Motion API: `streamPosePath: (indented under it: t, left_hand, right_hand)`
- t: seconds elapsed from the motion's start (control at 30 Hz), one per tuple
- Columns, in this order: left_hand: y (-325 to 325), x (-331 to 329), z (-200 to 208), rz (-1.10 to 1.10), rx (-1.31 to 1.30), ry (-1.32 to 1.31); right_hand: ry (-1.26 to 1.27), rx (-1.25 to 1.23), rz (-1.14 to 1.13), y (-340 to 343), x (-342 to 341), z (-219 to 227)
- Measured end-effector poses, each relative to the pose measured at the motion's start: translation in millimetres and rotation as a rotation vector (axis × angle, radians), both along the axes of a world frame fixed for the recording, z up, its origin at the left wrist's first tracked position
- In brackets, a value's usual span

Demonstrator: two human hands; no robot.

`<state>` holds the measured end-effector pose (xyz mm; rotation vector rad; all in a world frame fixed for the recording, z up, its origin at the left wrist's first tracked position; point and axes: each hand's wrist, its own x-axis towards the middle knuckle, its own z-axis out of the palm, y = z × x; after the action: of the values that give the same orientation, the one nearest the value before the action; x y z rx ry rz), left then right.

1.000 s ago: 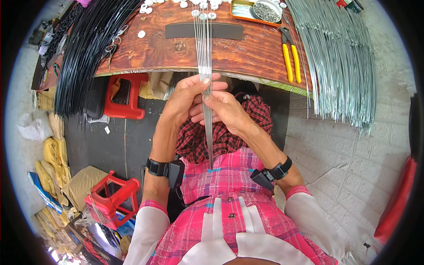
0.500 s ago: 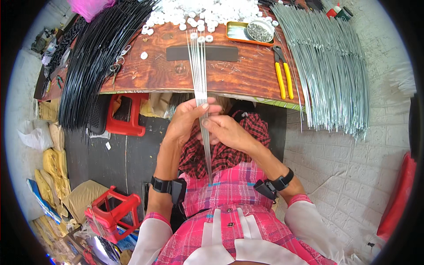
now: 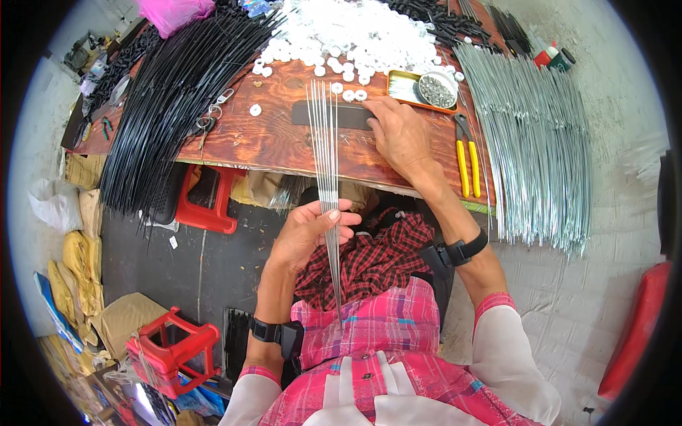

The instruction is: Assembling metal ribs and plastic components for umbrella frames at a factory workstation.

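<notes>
My left hand (image 3: 314,228) is closed round a bundle of thin metal wires (image 3: 325,156). Their upper ends fan out over the table edge, and the lower ends come together above my lap. My right hand (image 3: 403,135) is over the table, palm down, thumb and bent fingers apart. Its fingertips are at the right end of a dark flat strip (image 3: 312,113), close to some loose white rings (image 3: 360,95); whether they touch the strip I cannot tell. Beyond the fingers stands a shallow tin (image 3: 402,86) with a round dish of small metal pieces (image 3: 437,91).
Black rods (image 3: 170,106) hang over the table's left edge, silvery wires (image 3: 533,142) over its right. Yellow-handled pliers (image 3: 467,160) lie beside the silvery wires, scissors (image 3: 206,122) by the black rods. White rings (image 3: 348,35) heap at the back. Red stools (image 3: 170,348) stand below left.
My right hand has let go of the wire bundle and moved forward and right onto the table. The left hand keeps the bundle. The whole view has shifted slightly, showing more of the table's back.
</notes>
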<state>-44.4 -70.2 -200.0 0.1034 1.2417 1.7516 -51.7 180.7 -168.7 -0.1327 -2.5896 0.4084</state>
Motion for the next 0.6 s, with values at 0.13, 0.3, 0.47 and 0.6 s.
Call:
streamPosePath:
  t: [0.13,0.3,0.47,0.6]
  left_hand:
    - [6,-1,5,-0.025,0.008,-0.044]
    - [21,-5,-3,-0.043,0.081,-0.07]
    - [29,-2,0,-0.037,0.046,-0.073]
    - [37,-3,-9,-0.019,0.013,-0.064]
  right_hand:
    - [-0.004,-0.012,0.067,8,-3,0]
    - [0.114,0.009,0.175,14,-1,1]
    - [0.008,0.019,0.143,18,0,4]
    - [0.095,-0.061,0.138,14,9,3]
